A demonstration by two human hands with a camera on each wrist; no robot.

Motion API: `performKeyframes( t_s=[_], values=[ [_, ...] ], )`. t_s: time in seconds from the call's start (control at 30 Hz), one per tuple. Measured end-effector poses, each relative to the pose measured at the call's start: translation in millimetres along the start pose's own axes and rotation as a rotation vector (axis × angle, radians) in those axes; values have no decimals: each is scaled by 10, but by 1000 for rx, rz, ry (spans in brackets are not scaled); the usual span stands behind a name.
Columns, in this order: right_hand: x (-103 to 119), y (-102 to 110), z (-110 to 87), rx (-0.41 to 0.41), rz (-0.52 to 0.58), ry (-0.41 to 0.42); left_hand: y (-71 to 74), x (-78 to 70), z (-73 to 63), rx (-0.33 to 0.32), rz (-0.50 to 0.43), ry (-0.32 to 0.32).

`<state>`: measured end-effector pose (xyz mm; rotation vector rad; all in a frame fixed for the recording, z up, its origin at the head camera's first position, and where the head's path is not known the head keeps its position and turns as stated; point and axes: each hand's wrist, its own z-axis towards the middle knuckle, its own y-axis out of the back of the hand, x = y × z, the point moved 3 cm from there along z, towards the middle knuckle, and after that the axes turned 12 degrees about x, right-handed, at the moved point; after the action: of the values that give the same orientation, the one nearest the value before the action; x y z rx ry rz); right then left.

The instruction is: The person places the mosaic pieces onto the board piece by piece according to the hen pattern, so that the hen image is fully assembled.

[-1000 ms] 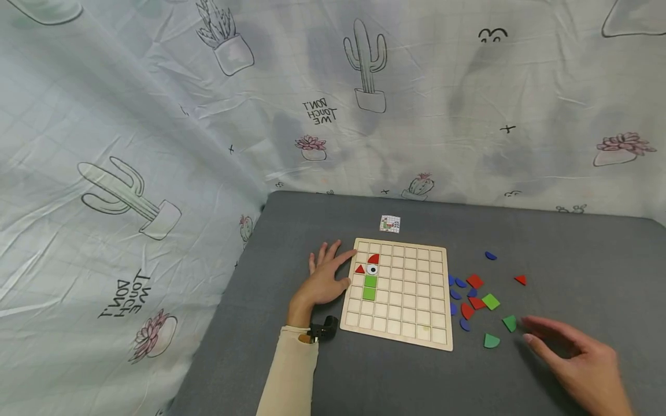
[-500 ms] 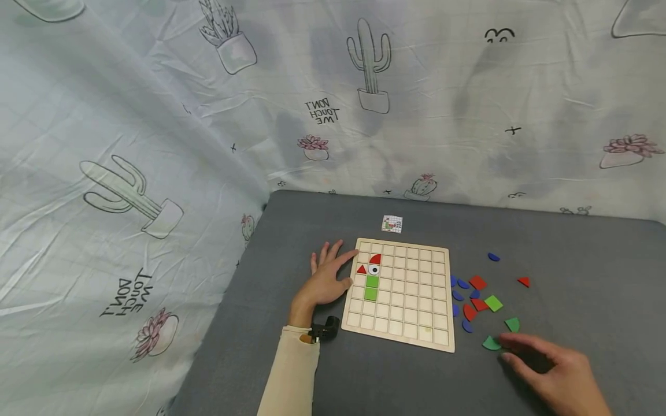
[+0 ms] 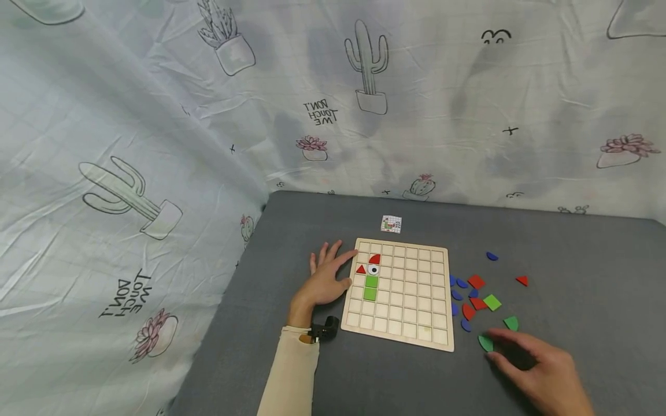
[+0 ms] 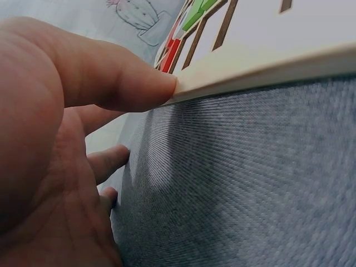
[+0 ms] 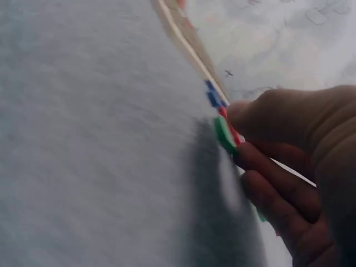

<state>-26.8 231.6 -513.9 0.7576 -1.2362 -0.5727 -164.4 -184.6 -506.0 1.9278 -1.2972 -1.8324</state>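
Observation:
My right hand (image 3: 536,367) pinches a dark green quarter-circle piece (image 3: 485,343) between thumb and fingers, to the right of the board's near corner. That green piece (image 5: 223,133) also shows at the fingertips in the right wrist view, somewhat blurred. On the wooden grid board (image 3: 398,331), a red quarter circle (image 3: 374,259), a red triangle (image 3: 361,269), an eye tile (image 3: 373,270) and two light green squares (image 3: 370,288) lie in cells at the left. My left hand (image 3: 324,282) rests at the board's left edge, fingers spread, with the thumb touching the rim (image 4: 233,79).
Right of the board lie several blue half-round pieces (image 3: 457,295), red pieces (image 3: 469,312), a light green square (image 3: 492,302) and another dark green piece (image 3: 511,323). A red triangle (image 3: 522,281) lies farther right. A small pattern card (image 3: 391,224) lies beyond the board.
My right hand has moved left from beside one dark green piece to the nearer one and now pinches it. That piece has shifted slightly left and turned. The left hand stays put.

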Motion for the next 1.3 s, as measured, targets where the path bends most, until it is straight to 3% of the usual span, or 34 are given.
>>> performKeyframes(
  t_s=[0.17, 0.37, 0.6, 0.73, 0.9, 1.13, 1.3],
  values=[
    [12, -54, 30, 2, -39, 0, 19, -16, 4, 15, 14, 31],
    [50, -51, 46, -16, -7, -12, 28, -15, 10, 27, 30, 47],
    [283, -108, 242, -14, 112, 132, 23, -20, 12, 32, 31, 54],
    [484, -256, 403, 11, 205, 227, 10, -22, 17, 38, 26, 52],
    [717, -518, 620, 80, 297, 278, 6, -23, 9, 30, 15, 47],
    [962, -839, 877, 189, 306, 257, 1, -7, 2, 25, 22, 56],
    [1124, -966, 1011, 190, 308, 317, 11, -11, 1, 21, 27, 50]
  ],
)
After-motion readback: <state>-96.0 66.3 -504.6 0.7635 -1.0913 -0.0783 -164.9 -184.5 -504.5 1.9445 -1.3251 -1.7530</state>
